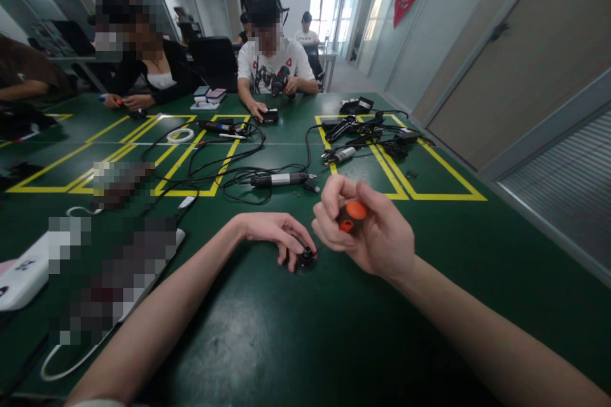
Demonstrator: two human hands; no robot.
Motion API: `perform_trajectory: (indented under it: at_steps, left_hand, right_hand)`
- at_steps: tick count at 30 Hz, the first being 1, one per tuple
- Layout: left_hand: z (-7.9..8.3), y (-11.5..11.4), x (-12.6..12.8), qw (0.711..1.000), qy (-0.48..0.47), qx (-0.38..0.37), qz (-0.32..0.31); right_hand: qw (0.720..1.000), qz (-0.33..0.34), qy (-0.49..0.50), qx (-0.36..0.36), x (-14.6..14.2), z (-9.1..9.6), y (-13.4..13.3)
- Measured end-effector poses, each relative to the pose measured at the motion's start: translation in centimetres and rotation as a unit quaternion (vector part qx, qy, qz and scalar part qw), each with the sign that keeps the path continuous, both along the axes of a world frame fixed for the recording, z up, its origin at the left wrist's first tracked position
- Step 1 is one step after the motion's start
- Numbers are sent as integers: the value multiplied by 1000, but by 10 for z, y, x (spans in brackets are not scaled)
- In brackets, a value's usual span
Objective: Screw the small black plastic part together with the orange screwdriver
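My left hand [281, 233] rests on the green table with its fingers around a small black round part [306, 257]. That part has a short raised collar in its middle and sits on the tabletop. Up and to the right of it, my right hand [370, 222] is closed round a tool handle, dark with an orange end [356, 210]. The handle's orange end faces me, and its far end is hidden by my fingers, so the kind of tool does not show.
A silver-and-black electric screwdriver [281, 179] with a coiled cable lies ahead. Beyond are cables and tools [353, 130] within yellow tape lines. Two phone-like devices lie left, partly blurred. Across the table a person [274, 70] holds a power drill [280, 81]; others sit left.
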State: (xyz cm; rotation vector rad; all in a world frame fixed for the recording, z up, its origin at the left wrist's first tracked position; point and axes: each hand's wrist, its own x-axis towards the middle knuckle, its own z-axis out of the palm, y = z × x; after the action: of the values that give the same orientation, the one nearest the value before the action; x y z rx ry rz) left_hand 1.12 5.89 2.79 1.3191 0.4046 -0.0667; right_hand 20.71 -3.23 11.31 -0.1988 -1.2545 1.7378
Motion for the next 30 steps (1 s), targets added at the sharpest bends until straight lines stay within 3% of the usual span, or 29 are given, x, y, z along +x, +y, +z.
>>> perform_trajectory:
  at_steps: [2,7,13,17,22,30]
  left_hand:
    - [-3,0,-1,1000,1,-27,-12]
    - [-6,-1,4,1000,20,-10,2]
    - [-2,-10,17,996,46,79,21]
    - [-2,-10,18,993,43,105,11]
    - [-9,-6,15,996,38,75,-2]
    - [-23,-7,16,998,12,51,27]
  right_hand:
    - [1000,-10,7,4,0,0,1]
    - [998,-53,-28,23,0,3,3]
    - [999,-39,-12,-17,-1,4,-1]
    - [999,-48,-11,-7,-1,2,-1]
    - [998,-57,-34,19,-6,2,-1]
    - [999,-41,4,-5,-3,-4,-5]
